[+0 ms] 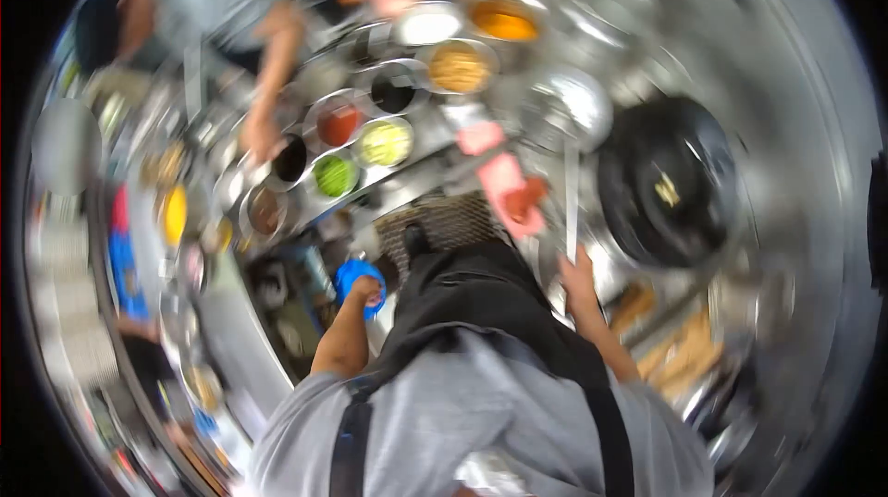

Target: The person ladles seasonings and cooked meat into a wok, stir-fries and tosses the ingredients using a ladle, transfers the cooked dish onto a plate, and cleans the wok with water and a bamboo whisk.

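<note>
My right hand [578, 280] is closed around the long pale handle of a metal ladle [572, 192]. The ladle's far end reaches a round shiny metal bowl or pan, and blur hides where one stops and the other starts. To the right of the handle sits a large black wok [638, 210] with a small pale heap of food [666, 190] in it. Low on the left, my left hand [367, 291] is closed at a round blue container [350, 275], seemingly on its rim. What the container holds is hidden.
Bowls of red sauce [339, 123], chopped greens [334, 174], pale shreds [386, 141] and orange liquid [504, 21] stand ahead. Pink cloths [504, 183] lie beside the stove. A co-worker's arm [276, 72] reaches over the bowls. Stacked plates [74, 294] are far left.
</note>
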`<control>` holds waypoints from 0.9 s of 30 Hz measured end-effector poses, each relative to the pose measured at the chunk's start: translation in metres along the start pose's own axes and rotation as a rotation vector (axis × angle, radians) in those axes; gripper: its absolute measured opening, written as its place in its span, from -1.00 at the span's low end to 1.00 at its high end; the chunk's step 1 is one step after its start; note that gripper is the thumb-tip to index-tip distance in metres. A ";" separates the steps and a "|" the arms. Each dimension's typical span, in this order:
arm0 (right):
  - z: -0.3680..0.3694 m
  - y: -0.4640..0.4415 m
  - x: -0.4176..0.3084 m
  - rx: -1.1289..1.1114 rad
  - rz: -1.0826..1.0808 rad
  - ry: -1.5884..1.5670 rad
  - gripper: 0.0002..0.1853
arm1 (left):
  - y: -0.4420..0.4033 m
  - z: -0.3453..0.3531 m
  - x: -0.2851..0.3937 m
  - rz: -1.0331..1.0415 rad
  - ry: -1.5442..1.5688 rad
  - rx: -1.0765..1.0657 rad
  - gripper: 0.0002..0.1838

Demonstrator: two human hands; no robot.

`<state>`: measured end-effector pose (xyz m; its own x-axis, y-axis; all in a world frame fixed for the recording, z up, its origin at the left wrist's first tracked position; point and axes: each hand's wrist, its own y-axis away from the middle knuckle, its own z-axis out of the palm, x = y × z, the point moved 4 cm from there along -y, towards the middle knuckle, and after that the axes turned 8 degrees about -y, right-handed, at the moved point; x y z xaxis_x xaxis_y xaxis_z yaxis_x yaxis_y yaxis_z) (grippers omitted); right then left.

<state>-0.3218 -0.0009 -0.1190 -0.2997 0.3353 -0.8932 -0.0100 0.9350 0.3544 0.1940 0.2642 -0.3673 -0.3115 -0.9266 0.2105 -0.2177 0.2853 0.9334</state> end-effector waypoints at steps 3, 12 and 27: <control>0.010 0.012 -0.036 -0.004 0.159 -0.083 -0.68 | 0.081 -0.001 0.014 0.160 -0.414 0.138 -0.80; 0.002 -0.018 -0.005 -0.009 0.111 0.177 -0.83 | 0.241 -0.016 -0.072 -0.138 0.514 0.914 -0.79; 0.091 -0.044 -0.028 0.136 -0.121 0.346 -0.75 | 0.337 -0.435 -0.135 0.385 1.147 1.552 -0.76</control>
<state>-0.2265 -0.0412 -0.1344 -0.6081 0.1843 -0.7722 0.0541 0.9800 0.1913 0.5650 0.3787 0.0452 -0.0271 -0.2871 0.9575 -0.9797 -0.1827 -0.0825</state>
